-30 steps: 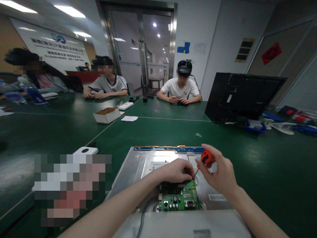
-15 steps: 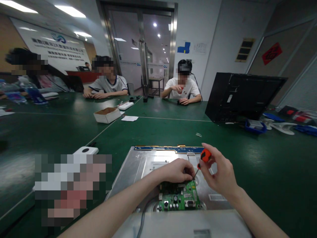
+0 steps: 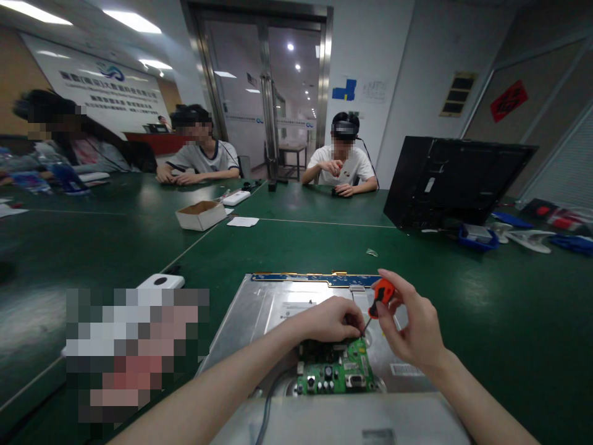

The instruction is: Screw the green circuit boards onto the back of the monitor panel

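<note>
My right hand [image 3: 414, 321] grips a red-and-black screwdriver [image 3: 382, 298] by its handle, between thumb and fingers. Its thin shaft slants down and left, the tip at the top right corner of a green circuit board [image 3: 345, 369]. My left hand [image 3: 336, 318] is closed at that same corner, fingertips pinched beside the screwdriver tip; what they hold, if anything, is hidden. The board lies on the silver metal back of a display panel [image 3: 278, 321]. A narrow blue circuit strip [image 3: 301, 280] runs along the panel's far edge.
A grey cable [image 3: 267, 411] runs off the board's left side. On the green table [image 3: 315, 244] stand an open white box [image 3: 201, 216] and, at right, a black monitor housing [image 3: 456, 179]. A white device [image 3: 162, 282] lies left of the panel. Several people sit across the table.
The screwdriver handle has turned a little in my right fingers, showing more black. My left hand and the board have stayed in place.
</note>
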The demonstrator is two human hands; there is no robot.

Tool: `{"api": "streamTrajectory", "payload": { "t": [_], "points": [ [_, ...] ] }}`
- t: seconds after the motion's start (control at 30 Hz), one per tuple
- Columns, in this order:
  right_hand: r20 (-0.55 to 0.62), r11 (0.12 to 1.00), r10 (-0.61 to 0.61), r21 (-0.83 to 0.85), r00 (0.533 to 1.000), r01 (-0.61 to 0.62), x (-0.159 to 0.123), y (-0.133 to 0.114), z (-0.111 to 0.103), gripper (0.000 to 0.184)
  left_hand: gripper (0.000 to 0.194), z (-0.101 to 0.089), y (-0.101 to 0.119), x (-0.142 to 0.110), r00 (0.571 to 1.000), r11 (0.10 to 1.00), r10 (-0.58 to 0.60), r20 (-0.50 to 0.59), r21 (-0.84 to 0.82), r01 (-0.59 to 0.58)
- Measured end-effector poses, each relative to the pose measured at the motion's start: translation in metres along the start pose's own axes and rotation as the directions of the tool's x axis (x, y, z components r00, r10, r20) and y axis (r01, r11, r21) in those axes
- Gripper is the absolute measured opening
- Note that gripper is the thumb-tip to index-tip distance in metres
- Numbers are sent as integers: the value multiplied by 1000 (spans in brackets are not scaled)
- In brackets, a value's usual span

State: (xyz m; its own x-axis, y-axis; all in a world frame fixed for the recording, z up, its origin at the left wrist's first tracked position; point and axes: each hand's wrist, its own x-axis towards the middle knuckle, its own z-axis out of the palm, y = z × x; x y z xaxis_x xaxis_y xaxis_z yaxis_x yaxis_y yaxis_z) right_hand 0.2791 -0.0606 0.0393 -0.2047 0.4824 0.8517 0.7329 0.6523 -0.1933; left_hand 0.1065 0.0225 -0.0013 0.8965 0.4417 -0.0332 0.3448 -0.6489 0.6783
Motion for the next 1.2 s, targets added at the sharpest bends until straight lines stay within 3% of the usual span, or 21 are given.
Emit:
{"api": "streamTrajectory", "payload": {
  "t": [0.13,0.23,0.37,0.63,0.77,1.2],
  "points": [
    [-23,1000,0,-30,1000,0,-2,1,2,41,17,1,0,0,1000,1000,5,-5,-15,-5],
    [-41,999,-13,-44,999,11,-3,3,4,39,5,-1,2,-1,999,999,10,-32,-45,-12],
    [-42,998,-31,-50,999,28,-3,5,5,37,15,-3,5,-1,998,997,3,-55,-70,-7],
    [27,1000,-3,11,1000,3,-1,0,-1,44,10,0,2,0,1000,1000,3,-7,-21,-3],
    [-8,1000,13,-13,1000,-13,-2,1,1,41,20,2,-3,0,1000,1000,6,14,3,-6],
    [-61,999,-32,-27,998,30,1,2,2,42,16,-1,1,-1,999,999,42,-11,-11,-42]
  ]
}}
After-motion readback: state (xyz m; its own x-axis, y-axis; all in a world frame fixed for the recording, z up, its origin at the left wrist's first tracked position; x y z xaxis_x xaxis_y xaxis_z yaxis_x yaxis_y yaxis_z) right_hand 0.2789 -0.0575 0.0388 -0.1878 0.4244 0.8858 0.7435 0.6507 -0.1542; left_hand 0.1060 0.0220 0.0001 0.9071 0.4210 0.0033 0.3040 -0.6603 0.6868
